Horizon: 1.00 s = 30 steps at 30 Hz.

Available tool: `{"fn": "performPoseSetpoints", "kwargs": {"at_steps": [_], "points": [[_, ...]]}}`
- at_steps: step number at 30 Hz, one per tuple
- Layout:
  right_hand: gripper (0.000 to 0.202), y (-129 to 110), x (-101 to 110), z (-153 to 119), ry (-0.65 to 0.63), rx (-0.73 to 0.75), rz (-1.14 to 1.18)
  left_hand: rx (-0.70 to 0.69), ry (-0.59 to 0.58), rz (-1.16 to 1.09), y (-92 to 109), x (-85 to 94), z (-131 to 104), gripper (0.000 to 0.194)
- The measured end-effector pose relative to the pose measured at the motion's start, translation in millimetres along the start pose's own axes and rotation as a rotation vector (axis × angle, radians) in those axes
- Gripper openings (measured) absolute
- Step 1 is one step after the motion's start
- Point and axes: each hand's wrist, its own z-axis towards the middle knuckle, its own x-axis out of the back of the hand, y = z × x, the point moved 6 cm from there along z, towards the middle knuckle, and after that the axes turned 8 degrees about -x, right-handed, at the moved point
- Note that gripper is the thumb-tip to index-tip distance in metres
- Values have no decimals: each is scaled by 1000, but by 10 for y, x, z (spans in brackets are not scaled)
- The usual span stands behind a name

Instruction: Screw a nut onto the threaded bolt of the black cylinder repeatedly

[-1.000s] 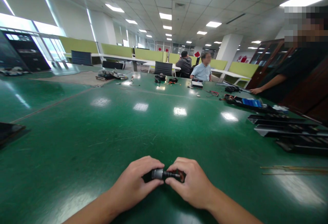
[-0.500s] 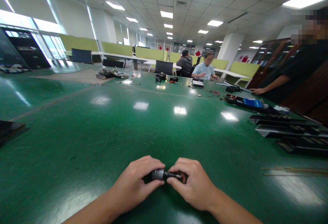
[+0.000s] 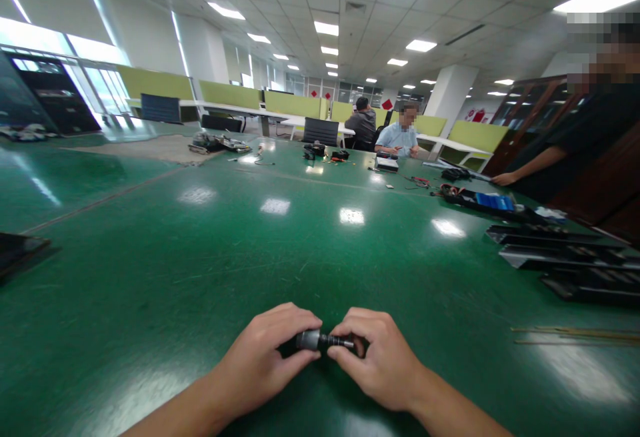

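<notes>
Low in the middle of the head view, a small grey metal cylinder with a ridged dark shaft [image 3: 311, 339] lies level between my two hands. My left hand [image 3: 273, 347] grips its thick grey body between thumb and fingers. At the other end, the thumb and index finger of my right hand [image 3: 377, 353] pinch around the thin shaft, whose tip points right into the curl of that hand. Both hands are just above or resting on the green tabletop [image 3: 240, 263]; I cannot tell which. The cylinder's left end is hidden by my left fingers.
Long black metal channels [image 3: 565, 257] lie at the right, with thin brass-coloured rods [image 3: 575, 335] nearer me. A black tray with a blue item [image 3: 493, 202] sits beyond. A standing person's hand [image 3: 505, 179] touches the table's right edge; another person [image 3: 397, 137] sits across.
My right fingertips have shifted slightly right along the shaft, while my left hand stays almost still. Across the table, the seated person's hands have moved closer together.
</notes>
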Motion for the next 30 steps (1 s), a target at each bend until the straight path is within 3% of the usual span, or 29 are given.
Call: {"fn": "performPoseSetpoints", "kwargs": {"at_steps": [30], "points": [[5, 22, 60, 1, 18, 4, -42, 3, 21, 40, -20, 49, 15, 34]]}}
